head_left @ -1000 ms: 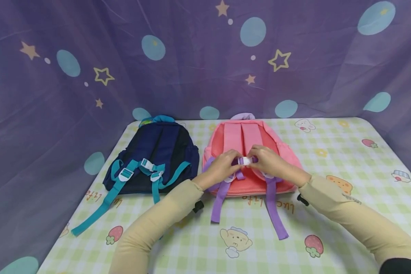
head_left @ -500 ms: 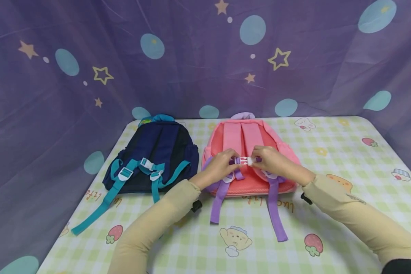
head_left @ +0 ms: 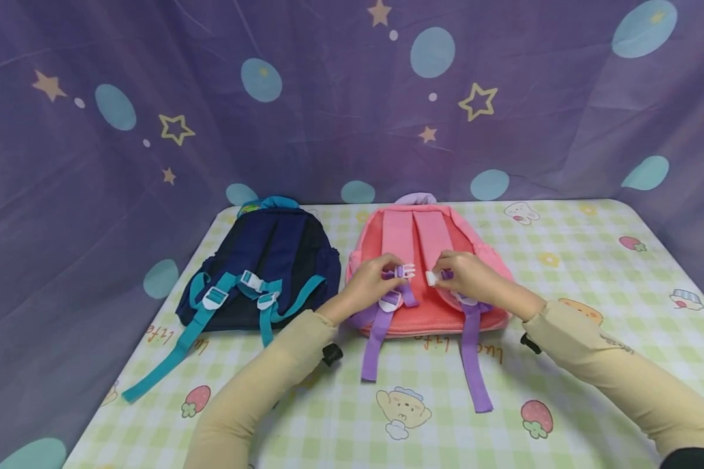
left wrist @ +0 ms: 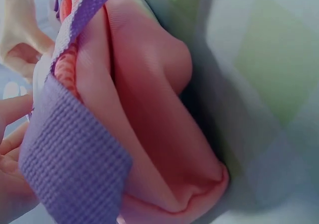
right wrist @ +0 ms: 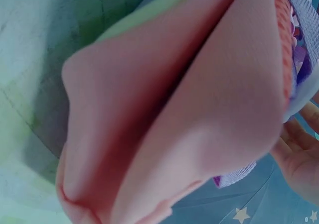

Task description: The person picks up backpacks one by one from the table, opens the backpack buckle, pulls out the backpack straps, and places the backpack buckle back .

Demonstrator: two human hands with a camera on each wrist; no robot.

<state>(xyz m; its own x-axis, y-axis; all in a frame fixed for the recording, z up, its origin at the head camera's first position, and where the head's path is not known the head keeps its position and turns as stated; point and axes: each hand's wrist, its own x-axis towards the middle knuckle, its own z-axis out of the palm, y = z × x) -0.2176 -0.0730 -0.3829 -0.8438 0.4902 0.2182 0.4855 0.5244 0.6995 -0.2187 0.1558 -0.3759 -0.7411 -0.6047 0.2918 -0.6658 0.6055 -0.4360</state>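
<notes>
A pink backpack (head_left: pixel 425 316) with purple straps lies on its front, shoulder straps facing up. Over its middle, my left hand (head_left: pixel 371 281) pinches the pronged half of a white chest-strap buckle (head_left: pixel 406 271) by its purple webbing. Just right of that, my right hand (head_left: pixel 468 273) pinches the socket half (head_left: pixel 431 279). A small gap shows between the two halves, prongs pointing at the socket. In the left wrist view, a purple strap (left wrist: pixel 75 154) and the bag's pink side cover much of the picture; in the right wrist view the fingers (right wrist: pixel 296 144) show only at the edge.
To the left lies a navy backpack (head_left: pixel 270 244) with teal straps, its white chest buckle (head_left: pixel 251 281) fastened. Two purple strap tails (head_left: pixel 474 365) hang toward the front of the checked tablecloth (head_left: pixel 592 260). A purple curtain (head_left: pixel 328 130) rises behind the table.
The white buckle was joined a second ago and half pulled out half a second ago. Now its halves are apart, the left hand having shifted left and the right hand slightly right.
</notes>
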